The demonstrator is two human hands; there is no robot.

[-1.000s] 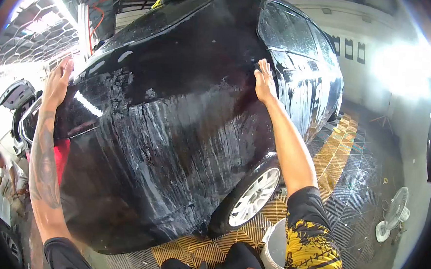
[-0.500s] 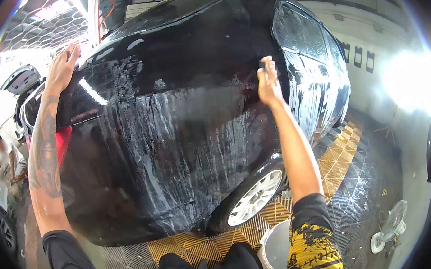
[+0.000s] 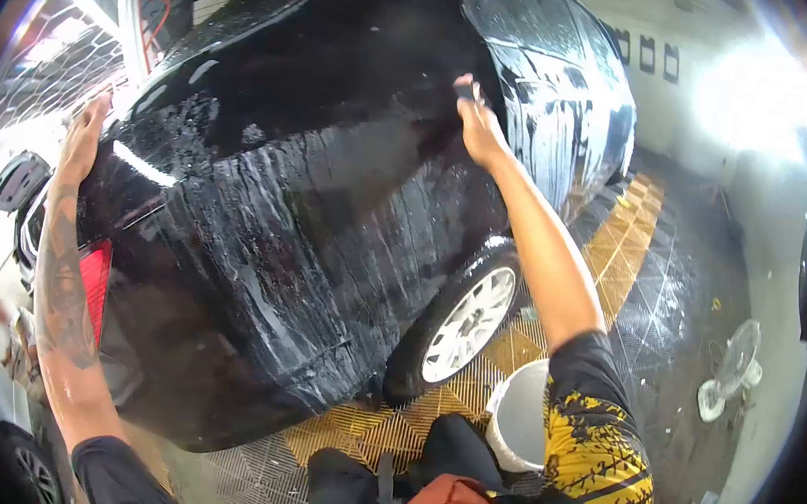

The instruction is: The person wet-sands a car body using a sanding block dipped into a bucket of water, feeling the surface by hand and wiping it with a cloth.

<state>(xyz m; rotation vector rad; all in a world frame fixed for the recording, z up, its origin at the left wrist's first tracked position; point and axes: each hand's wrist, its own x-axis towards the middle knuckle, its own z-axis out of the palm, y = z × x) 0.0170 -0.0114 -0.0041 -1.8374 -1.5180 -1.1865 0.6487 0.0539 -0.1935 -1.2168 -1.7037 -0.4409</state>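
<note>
The rear side panel of a black car point(image 3: 414, 52) fills the middle of the head view, with wet streaks and whitish film down it. My right hand point(image 3: 480, 128) is raised in front of the panel, close to the rear door's edge. Its fingers are curled on a small dark object point(image 3: 468, 91), blurred and too small to name. At the car's back corner, my left hand point(image 3: 82, 144) is held above the red tail light point(image 3: 97, 282), fingers stretched out and nothing seen in them. Whether its palm touches the car is hidden.
A white bucket point(image 3: 515, 418) stands by my legs, near the rear wheel point(image 3: 473, 324). Yellow and grey grid tiles point(image 3: 637, 228) cover the floor. A white fan point(image 3: 730, 371) is at the right. Another person point(image 3: 20, 332) and another vehicle point(image 3: 19, 182) are at the left.
The view has shifted, so the car sits further up and left. My right hand's fingers have curled more, and it has shifted slightly along the panel. My left hand stays at the back corner.
</note>
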